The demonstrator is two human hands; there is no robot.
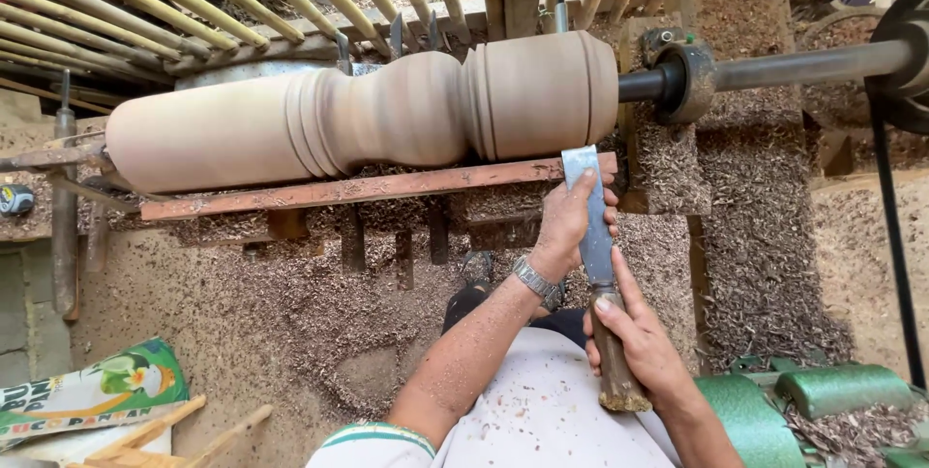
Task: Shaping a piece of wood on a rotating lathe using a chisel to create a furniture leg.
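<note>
The left hand (571,221) clamps the flat steel blade of a wide chisel (590,226); just below it, the right hand (639,342) grips the wooden handle. Above the left hand, the blade tip crosses the rusty tool rest (368,189) toward the turned wooden spindle (368,115); the lathe shaft (813,63) extends beyond, and sawdust (290,303) lies below.

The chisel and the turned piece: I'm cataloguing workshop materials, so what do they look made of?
The chisel has a flat grey blade, apparently bare steel, and a rough brown handle, likely wood, gripped by the right hand; the left hand steadies the blade. The turned piece looks like pale raw wood, matte, unvarnished, with shavings below.
</note>
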